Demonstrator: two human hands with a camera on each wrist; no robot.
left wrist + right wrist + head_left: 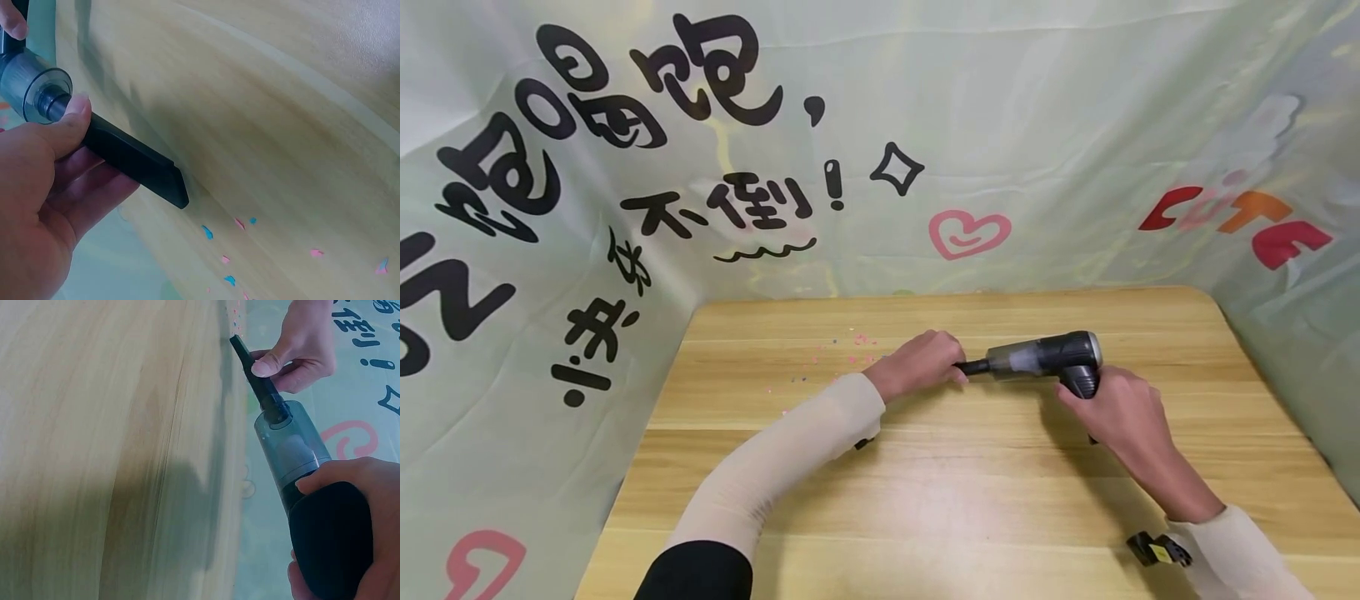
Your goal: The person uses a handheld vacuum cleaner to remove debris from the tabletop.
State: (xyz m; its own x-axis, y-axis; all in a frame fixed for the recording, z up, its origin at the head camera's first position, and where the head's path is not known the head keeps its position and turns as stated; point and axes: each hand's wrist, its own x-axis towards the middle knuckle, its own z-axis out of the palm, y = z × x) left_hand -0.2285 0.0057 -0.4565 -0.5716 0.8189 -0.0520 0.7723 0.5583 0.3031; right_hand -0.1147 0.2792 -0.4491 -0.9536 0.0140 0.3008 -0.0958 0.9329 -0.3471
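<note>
A black handheld vacuum cleaner (1045,354) with a clear dust cup (292,440) is held above the table. My right hand (1123,412) grips its handle. With thumb and fingers my left hand (925,364) pinches the black crevice nozzle (134,155) at the front of the cup. In the left wrist view the nozzle's slanted tip points toward small pink and blue paper scraps (230,280) scattered on the wood. Something whitish, perhaps the filter, shows inside the cup. In the head view my left hand hides most of the nozzle.
The wooden table (925,500) has a rounded far right corner. A pale cloth backdrop (1045,125) with printed lettering and hearts rises behind it and at both sides. Paper scraps (853,360) lie toward the table's far left part.
</note>
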